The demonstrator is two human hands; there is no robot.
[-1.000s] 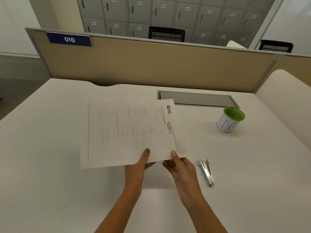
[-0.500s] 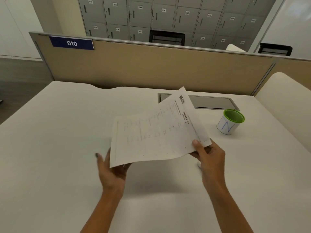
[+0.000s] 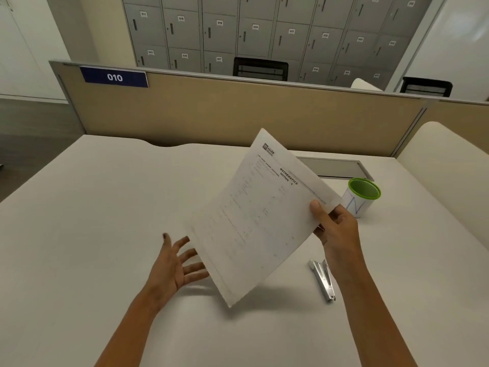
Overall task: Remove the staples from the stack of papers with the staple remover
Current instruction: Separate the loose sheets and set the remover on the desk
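1. White desk [image 3: 79, 234], broad and bare across most of the view, with the tan partition [image 3: 238, 120] behind. Plenty of room to lay the sheets flat, yet none used at present; risk of working in mid-air, with nothing firm beneath a staple when pried.

2. Stack of papers [image 3: 259, 221], printed, lifted clear of the desk and tilted on one corner, pinched at the right edge only. Likely to sag, twist or fan apart under such a one-sided hold; possible tearing at the stapled point if swung. No staple visible from here, so its place cannot be told.

3. Right hand [image 3: 336, 229], closed on the paper's edge, thumb on top and fingers beneath. A thin grip on a wide sheet; slipping quite probable with any quick turn.

4. Left hand [image 3: 174, 266], open wide, palm up, fingers spread, holding nothing, just beside the lower left edge of the stack and apparently not touching. Without support from this side, more droop and a harder search for the staple.

5. Cup [image 3: 361, 197], white with a green rim, near the right hand. Could be knocked over by a swinging corner or wrist.

6. Staple remover [image 3: 322, 280], metal, lying untouched on the desk beside the right forearm. Easily nudged away by that arm; needs one hand freed first.
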